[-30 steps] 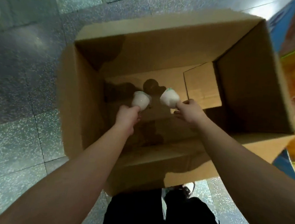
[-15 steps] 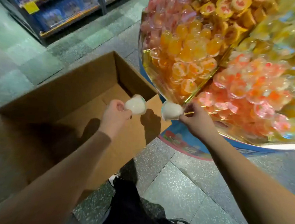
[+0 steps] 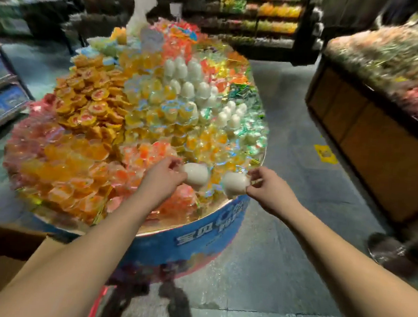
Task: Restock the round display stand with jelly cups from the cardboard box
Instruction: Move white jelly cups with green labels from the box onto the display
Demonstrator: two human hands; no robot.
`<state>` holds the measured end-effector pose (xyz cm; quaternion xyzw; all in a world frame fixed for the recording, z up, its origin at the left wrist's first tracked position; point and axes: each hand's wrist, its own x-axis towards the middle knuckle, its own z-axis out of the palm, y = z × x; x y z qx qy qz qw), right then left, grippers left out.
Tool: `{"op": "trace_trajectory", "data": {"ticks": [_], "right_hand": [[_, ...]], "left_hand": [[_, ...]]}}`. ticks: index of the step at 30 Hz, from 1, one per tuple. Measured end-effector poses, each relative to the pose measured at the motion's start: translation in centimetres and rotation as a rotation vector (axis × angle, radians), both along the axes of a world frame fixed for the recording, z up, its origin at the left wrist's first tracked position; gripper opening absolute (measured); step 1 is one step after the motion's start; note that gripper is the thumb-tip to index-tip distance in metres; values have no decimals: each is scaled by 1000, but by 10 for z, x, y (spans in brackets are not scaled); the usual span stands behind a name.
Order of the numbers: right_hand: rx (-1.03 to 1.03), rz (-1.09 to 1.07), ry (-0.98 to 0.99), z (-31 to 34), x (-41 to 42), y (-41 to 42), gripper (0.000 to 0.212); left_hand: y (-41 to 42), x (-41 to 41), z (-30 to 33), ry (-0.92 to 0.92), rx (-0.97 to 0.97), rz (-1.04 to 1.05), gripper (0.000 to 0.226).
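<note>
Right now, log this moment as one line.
stage: carry to stand | left hand: holds white cup | right hand: holds white cup | both cups over stand's near edge, not yet placed

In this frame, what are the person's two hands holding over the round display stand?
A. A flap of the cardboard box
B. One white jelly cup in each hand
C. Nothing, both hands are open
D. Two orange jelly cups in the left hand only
B: the left hand pinches one white jelly cup and the right hand pinches another white jelly cup, both above the near edge of the round display stand.
</note>
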<state>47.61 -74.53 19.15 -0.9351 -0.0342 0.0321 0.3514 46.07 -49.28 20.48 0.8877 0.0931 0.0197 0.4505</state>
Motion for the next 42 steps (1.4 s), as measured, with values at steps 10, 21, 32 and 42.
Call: {"op": "trace_trajectory", "data": {"ticks": [10,21,32,42], "right_hand": [[-126,-118,-98,25,85,-124,39],[-278,-13,-49,35,286,-179,49],[-305,117,-38,31,438,-210,50],[-342,427,-30,-19,575,-197,48]], "left_hand": [[-122,128,12,-80,23,-226,41],[-186,316,-2,-69,64,-230,44],[-219,449,4,-52,289,-202,43],[-226,509,-45,73,407,19,38]]}}
